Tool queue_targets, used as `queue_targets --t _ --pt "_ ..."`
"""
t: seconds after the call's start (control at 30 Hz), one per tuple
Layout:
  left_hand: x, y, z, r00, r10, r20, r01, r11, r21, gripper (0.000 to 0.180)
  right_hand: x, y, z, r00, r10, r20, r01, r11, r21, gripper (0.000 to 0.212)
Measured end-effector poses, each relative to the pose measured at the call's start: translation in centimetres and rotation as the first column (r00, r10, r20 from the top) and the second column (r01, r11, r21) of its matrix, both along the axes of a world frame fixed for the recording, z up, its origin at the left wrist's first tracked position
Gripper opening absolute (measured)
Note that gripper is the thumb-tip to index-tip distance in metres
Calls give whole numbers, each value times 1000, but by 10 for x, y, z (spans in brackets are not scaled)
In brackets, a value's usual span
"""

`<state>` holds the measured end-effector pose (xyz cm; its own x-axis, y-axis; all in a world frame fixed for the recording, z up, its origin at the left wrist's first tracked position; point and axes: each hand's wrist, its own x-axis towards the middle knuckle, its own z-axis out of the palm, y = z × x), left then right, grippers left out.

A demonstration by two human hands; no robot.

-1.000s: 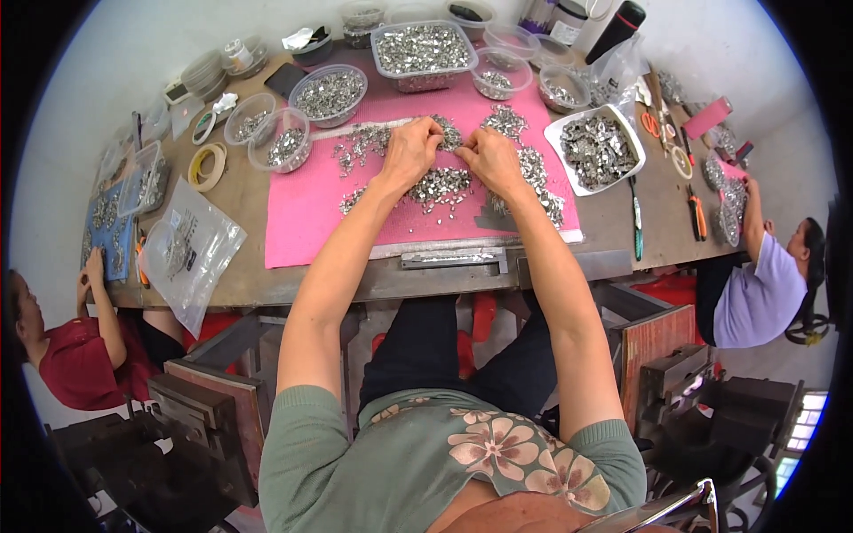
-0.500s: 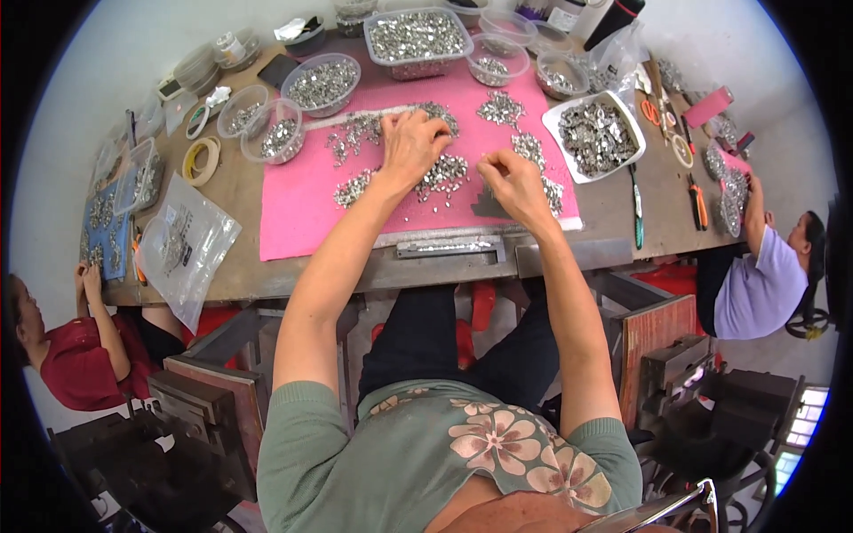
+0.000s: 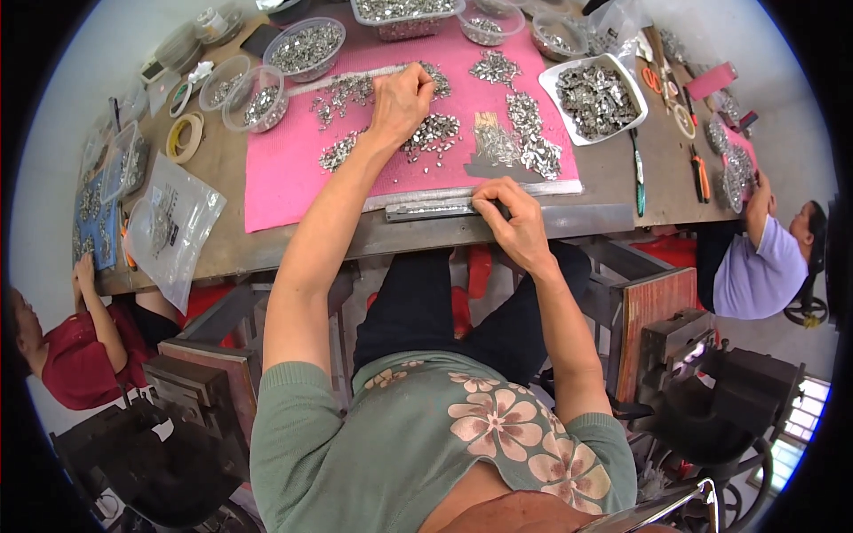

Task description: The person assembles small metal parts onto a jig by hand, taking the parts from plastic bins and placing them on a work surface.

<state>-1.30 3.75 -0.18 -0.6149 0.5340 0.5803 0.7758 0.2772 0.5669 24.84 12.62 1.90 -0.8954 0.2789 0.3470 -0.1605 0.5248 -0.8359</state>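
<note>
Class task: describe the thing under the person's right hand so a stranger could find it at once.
Start at the pink mat covering the wooden table. Just off its near edge, under the right hand, lies a metal bar. Unlike the loose piles of small silvery parts, it is one long, flat strip.

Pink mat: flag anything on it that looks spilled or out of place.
Nothing stands out. The small metal parts lie in loose heaps on the pink mat; the left hand rests on one heap, and the right hand grips the metal strip at the table edge.
</note>
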Motion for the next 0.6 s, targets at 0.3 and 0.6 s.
queue_targets --t 0.3,0.6 --pt "7 -5 8 986 -25 166 12 997 79 16 -1 -5 0 996 -24 -86 43 972 230 10" --pt "70 -35 29 968 -235 89 239 970 -35 12 -2 -4 -3 998 -35 -44 41 990 135 9"
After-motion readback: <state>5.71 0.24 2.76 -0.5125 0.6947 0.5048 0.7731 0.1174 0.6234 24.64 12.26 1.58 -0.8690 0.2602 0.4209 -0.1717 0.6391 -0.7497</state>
